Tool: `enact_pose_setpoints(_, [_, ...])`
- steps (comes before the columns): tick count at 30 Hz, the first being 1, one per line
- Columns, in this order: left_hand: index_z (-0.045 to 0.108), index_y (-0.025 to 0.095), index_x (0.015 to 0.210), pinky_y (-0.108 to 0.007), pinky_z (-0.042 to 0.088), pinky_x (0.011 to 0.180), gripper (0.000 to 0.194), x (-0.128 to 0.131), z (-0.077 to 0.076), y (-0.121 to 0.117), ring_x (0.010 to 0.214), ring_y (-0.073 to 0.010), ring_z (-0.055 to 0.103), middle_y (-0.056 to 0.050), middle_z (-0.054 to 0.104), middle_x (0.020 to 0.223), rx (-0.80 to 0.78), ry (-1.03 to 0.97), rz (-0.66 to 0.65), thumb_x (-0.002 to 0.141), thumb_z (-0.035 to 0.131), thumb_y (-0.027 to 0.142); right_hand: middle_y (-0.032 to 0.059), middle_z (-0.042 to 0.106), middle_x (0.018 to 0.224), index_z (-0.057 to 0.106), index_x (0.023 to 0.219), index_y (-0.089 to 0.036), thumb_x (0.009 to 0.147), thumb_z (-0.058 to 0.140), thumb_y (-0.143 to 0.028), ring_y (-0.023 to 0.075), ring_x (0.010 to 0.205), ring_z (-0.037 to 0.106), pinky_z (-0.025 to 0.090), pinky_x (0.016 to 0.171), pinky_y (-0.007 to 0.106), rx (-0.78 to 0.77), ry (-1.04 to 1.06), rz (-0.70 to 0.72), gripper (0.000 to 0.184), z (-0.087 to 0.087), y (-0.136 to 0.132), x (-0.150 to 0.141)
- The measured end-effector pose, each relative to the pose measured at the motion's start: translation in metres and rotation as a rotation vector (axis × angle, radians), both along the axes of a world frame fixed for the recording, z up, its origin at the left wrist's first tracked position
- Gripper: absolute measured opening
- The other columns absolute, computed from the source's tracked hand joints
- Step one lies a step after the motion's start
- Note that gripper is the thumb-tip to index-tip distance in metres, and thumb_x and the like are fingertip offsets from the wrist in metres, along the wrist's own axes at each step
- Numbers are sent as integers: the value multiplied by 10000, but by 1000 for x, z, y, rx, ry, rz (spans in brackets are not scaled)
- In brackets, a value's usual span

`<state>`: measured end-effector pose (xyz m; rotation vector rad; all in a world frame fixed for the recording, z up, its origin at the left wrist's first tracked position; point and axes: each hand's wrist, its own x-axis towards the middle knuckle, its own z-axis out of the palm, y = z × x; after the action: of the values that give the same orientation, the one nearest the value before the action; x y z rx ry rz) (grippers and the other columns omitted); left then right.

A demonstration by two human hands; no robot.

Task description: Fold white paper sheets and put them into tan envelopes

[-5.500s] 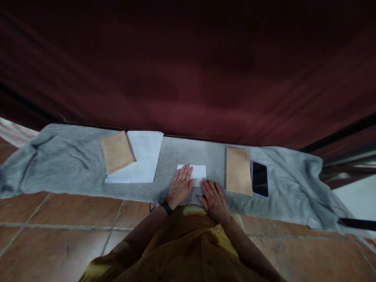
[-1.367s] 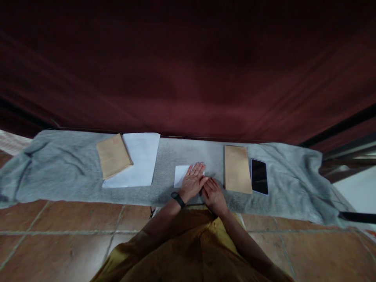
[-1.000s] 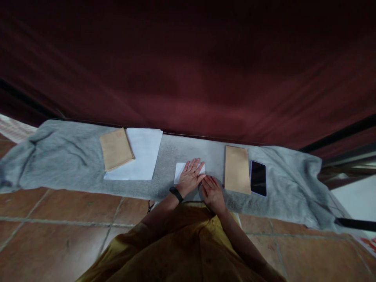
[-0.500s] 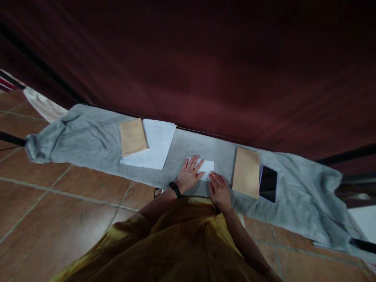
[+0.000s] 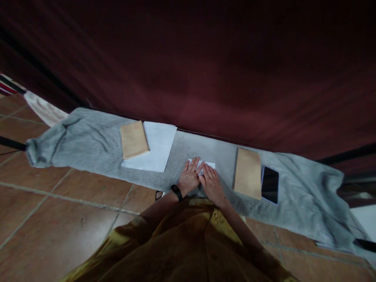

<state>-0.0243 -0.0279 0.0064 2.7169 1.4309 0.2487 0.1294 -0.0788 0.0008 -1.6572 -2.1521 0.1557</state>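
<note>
Head view: white paper [image 5: 211,165] lies under left hand [image 5: 189,179] and right hand [image 5: 212,185].

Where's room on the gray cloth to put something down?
The gray cloth is bare between the white sheets and right brown packet, beyond the small white paper. It's also bare, but wrinkled, left of the left brown packet and right of the phone. The left hand and right hand crowd that paper.

1 head-worn camera, facing forward and down
From well above the bare left hand [image 5: 188,179] and bare right hand [image 5: 212,185], it spans the long gray cloth-covered desk [image 5: 202,144] and dark red fabric [image 5: 199,82] beyond.
</note>
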Motion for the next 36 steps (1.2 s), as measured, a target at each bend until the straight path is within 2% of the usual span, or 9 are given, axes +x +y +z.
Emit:
enact_pose_setpoints(8, [347, 159, 1595, -496, 195, 1278, 600, -2, 0, 1, 1557, -266, 258, -131, 311, 1664, 24, -46, 3, 1028, 389, 350, 174, 423, 1599, 340, 1587, -94, 1084, 354, -355, 270, 1511, 358, 301, 1228, 516, 50, -60, -76, 567, -10, 5, 8])
enact_pose_setpoints(13, [298, 132, 1611, -505, 252, 1261, 635, -7, -1, 2, 1531, -274, 322, -153, 367, 1630, 47, -72, 95, 1050, 324, 429, 188, 430, 1592, 357, 1575, -79, 1083, 364, -344, 272, 1500, 373, 293, 1224, 520, 55, -86, -127, 559, -12, 12, 20])
enact_pose_setpoints(17, [291, 115, 1612, -509, 261, 1257, 663, -18, -3, 3, 1534, -284, 314, -160, 362, 1629, 59, -80, 141, 1056, 297, 476, 190, 436, 1589, 371, 1569, -84, 1081, 370, -358, 291, 1488, 389, 285, 1217, 534, 89, -88, -178, 560, -14, 14, 25])
enact_pose_setpoints(22, [316, 115, 1600, -510, 253, 1259, 638, -29, -5, 4, 1539, -276, 302, -149, 371, 1626, 61, -73, 176, 1061, 280, 455, 212, 458, 1570, 377, 1563, -70, 1079, 383, -365, 318, 1478, 391, 290, 1202, 552, 113, -86, -264, 566, -17, 15, 28])
enact_pose_setpoints(28, [339, 95, 1588, -508, 256, 1257, 636, -29, -5, 5, 1540, -280, 299, -152, 375, 1623, 77, -67, 172, 1063, 263, 445, 242, 432, 1577, 364, 1565, -53, 1083, 365, -353, 333, 1476, 393, 311, 1191, 566, 131, -59, -352, 568, -15, 11, 29])
enact_pose_setpoints(31, [339, 103, 1591, -509, 252, 1257, 633, -28, -5, 5, 1539, -281, 303, -152, 385, 1618, 87, -65, 174, 1061, 267, 443, 228, 411, 1596, 312, 1588, -55, 1086, 351, -346, 313, 1498, 368, 324, 1199, 539, 129, -48, -306, 582, -12, 0, 24])
enact_pose_setpoints(36, [346, 109, 1587, -498, 242, 1261, 622, -29, -5, 5, 1538, -273, 305, -148, 395, 1615, 83, -67, 181, 1062, 284, 436, 159, 433, 1601, 328, 1589, -96, 1080, 379, -334, 265, 1504, 369, 302, 1234, 497, 82, -78, -56, 564, -9, -31, 17])
